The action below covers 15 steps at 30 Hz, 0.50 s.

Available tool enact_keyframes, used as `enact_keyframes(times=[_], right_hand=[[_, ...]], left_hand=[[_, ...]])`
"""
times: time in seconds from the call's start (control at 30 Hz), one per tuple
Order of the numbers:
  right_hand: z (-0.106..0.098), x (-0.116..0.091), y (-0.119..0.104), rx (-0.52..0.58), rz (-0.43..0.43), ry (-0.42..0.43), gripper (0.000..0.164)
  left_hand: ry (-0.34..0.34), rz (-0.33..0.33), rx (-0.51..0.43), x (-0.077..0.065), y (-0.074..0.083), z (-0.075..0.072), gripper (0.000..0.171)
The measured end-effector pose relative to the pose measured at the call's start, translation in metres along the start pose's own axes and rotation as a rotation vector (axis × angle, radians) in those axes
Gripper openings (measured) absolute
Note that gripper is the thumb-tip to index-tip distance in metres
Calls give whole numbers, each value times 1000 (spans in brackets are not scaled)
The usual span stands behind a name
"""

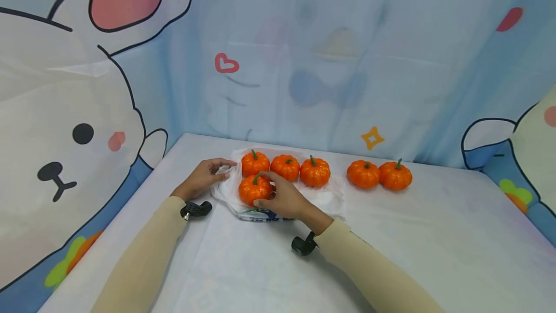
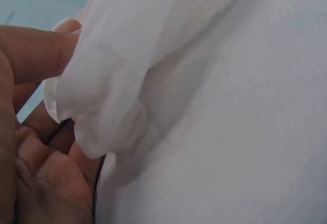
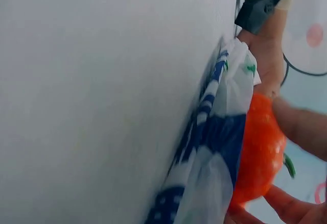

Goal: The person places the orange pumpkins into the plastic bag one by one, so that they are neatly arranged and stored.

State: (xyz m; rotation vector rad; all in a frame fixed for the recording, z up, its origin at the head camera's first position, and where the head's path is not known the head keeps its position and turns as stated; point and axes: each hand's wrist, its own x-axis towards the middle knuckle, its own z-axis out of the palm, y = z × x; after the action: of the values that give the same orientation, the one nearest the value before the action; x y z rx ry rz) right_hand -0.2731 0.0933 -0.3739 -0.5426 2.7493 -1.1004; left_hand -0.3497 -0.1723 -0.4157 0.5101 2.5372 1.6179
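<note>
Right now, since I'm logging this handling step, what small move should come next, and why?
Probably let the right hand release the front pumpkin: it appears to rest on the plastic bag near three others, the left hand holds the bag's edge, and two pumpkins sit beyond it.

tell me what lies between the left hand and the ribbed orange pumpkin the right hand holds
A crumpled white plastic bag lies there, in the head view.

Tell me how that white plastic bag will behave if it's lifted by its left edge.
The white plastic bag will likely be floppy, as it falls in soft creases by the left hand. It looks thin and partly see-through, so it may crumple easily. The four orange pumpkins clustered over it would probably weigh it down and might roll, given their rounded sides.
</note>
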Motion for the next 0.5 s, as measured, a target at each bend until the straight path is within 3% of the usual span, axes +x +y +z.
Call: enact_keyframes(times=[0.13,0.27,0.37,0.5], right_hand=[[-17,-7,9,73,-20,25,64],[-56,-20,21,121,-65,146,53],[-92,-33,35,190,-79,321,45],[-133,-45,61,326,-61,669,34]], left_hand=[[-5,-8,-5,-1,0,1,37],[-4,-4,2,-1,-1,0,37],[-7,9,12,-1,0,-1,36],[-6,18,23,-2,0,-2,37]])
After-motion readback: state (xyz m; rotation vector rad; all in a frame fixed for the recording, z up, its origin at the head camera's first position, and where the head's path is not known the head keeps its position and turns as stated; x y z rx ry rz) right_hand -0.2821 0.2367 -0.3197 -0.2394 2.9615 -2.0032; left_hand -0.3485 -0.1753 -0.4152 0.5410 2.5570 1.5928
